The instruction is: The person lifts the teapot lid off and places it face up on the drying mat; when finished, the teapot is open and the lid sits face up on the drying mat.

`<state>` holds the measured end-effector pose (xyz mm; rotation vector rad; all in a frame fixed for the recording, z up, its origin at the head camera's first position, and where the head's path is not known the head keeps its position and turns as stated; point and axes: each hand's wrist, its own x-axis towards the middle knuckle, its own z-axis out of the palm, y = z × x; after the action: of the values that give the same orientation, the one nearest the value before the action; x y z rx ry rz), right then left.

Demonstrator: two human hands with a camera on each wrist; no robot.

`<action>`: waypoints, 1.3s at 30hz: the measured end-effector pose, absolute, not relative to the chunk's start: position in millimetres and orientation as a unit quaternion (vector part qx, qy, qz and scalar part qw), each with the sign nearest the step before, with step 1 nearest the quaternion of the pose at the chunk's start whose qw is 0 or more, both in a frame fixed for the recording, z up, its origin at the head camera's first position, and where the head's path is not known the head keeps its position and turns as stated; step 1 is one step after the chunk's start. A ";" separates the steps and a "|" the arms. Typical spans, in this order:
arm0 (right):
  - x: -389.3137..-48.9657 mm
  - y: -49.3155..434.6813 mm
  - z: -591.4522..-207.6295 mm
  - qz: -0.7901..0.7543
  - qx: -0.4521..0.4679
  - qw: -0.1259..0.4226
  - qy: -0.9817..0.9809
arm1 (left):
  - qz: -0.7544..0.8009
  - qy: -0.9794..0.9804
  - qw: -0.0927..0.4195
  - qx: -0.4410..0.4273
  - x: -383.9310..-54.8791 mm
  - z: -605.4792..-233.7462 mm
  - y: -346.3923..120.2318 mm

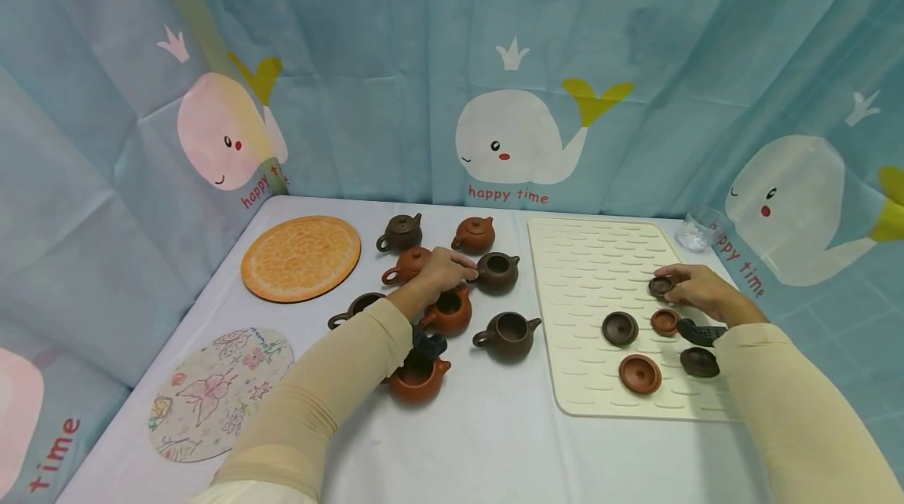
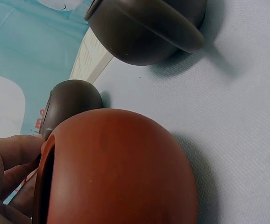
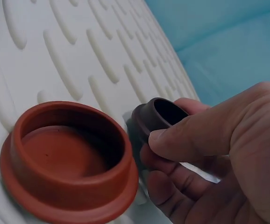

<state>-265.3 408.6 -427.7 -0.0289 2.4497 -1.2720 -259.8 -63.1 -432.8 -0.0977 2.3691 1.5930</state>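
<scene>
In the head view my left hand [image 1: 443, 268] reaches over the teapots. Its thumb and fingers pinch the handle side of a dark brown lidless teapot [image 1: 497, 273], which stands on the table; in the left wrist view a red-clay teapot [image 2: 121, 163] partly covers this grip. My right hand [image 1: 701, 292] is over the right side of the cream mat [image 1: 586, 253]. Between its thumb and fingers is a small dark teapot lid [image 3: 153, 116], hollow side showing. Just beside it lies an upturned red-clay lid [image 3: 69, 154].
More teapots surround my left hand, among them a lidded red one [image 1: 474, 235] and a dark open one [image 1: 510, 335]. Other lids, such as a dark one [image 1: 620, 328], lie on the mat. A clear glass [image 1: 695, 233], an orange round mat [image 1: 301, 258] and a patterned round mat [image 1: 219, 394] are farther out.
</scene>
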 end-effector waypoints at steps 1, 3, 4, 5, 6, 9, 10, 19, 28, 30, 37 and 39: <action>-265.2 408.1 -427.2 -0.454 -0.012 0.189 0.871 | 0.551 0.822 0.142 -0.034 -259.8 -432.8 -63.2; -264.9 407.1 -425.8 -0.453 -0.015 0.190 0.871 | 0.548 0.823 0.142 -0.034 -259.9 -432.6 -63.3; -264.5 406.3 -424.9 -0.453 -0.015 0.191 0.871 | 0.548 0.824 0.141 -0.033 -260.0 -432.7 -63.4; -264.3 405.8 -424.2 -0.450 -0.016 0.192 0.872 | 0.547 0.824 0.141 -0.033 -260.2 -432.8 -63.6; -264.2 405.5 -423.5 -0.445 -0.018 0.195 0.874 | 0.547 0.825 0.141 -0.033 -260.4 -432.9 -63.9; -263.9 405.5 -422.8 -0.435 -0.021 0.206 0.876 | 0.546 0.825 0.139 -0.033 -260.9 -432.9 -64.7; -263.7 405.6 -422.9 -0.435 -0.020 0.210 0.875 | 0.547 0.825 0.139 -0.033 -261.0 -432.9 -64.9; -261.1 403.3 -422.6 -0.426 -0.003 0.217 0.878 | 0.552 0.820 0.146 -0.041 -260.7 -432.9 -65.9; -260.6 407.1 -424.0 -0.413 0.002 0.202 0.888 | 0.547 0.824 0.144 -0.037 -260.3 -431.7 -66.6; -260.3 409.2 -422.9 -0.396 -0.004 0.192 0.898 | 0.548 0.824 0.140 -0.031 -259.9 -432.0 -66.5; -259.0 414.4 -407.2 -0.370 -0.031 0.166 0.914 | 0.568 0.810 0.142 -0.034 -257.8 -424.8 -65.4; -259.0 414.9 -400.2 -0.373 -0.041 0.166 0.912 | 0.572 0.808 0.138 -0.035 -257.7 -418.8 -65.2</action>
<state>-259.0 414.9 -400.2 -0.1172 2.5958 -1.0621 -257.7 -65.2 -418.8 -0.1020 2.3363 1.6529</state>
